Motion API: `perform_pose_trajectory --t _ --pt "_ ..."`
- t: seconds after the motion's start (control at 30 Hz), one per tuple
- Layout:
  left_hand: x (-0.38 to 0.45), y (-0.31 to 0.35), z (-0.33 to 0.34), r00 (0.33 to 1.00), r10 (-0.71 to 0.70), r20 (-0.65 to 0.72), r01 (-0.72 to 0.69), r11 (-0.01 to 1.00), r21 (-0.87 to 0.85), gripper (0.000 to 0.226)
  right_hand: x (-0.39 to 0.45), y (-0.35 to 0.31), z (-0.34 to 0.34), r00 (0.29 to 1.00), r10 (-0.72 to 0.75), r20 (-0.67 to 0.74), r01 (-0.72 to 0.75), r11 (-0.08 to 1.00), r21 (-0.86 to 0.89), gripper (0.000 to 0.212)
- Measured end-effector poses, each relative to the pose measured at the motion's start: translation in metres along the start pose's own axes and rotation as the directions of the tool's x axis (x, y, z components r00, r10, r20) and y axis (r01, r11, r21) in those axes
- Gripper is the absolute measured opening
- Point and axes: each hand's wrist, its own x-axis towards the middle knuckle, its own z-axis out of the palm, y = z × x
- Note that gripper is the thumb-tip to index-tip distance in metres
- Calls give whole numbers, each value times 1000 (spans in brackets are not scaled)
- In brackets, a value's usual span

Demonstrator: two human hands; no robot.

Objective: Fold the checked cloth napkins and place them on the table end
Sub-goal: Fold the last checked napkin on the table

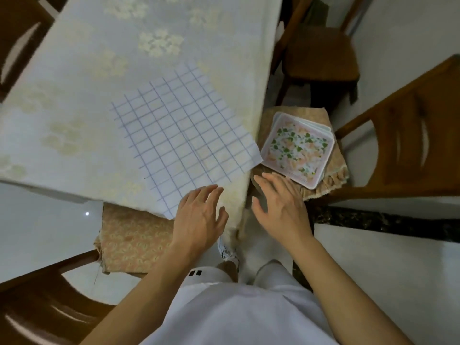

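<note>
The whole view is softly blurred, so the edges of the white cloth napkin with thin blue checks [184, 135] are hard to follow, and its near corner runs under the left hand [199, 217], hidden there. The napkin lies spread flat on the surface, a table covered by a pale cream floral tablecloth [82, 78], close to the near right corner; its right corner hangs slightly past the table edge. The left hand's fingers [211, 192] are straight and spread, resting at the napkin's near edge; whether they press it I cannot tell. The right hand [278, 207] hovers off the table, fingers apart and holding nothing, just short of a stack of square floral plates [298, 150] on a cushioned wooden chair [398, 145].
</note>
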Motion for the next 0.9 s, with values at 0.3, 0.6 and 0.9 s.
perform_pose_trajectory --t 0.3,0.6,0.9 --pt "23 -20 1 970 -230 -81 234 971 50 48 77 5 10 947 -292 133 295 955 -8 48" --pt "33 -51 50 979 -202 -42 205 975 89 61 143 39 76 699 -694 170 695 716 67 44" --pt "30 -62 105 994 -100 -45 105 983 150 69 167 61 123 430 -841 328 894 448 -21 67"
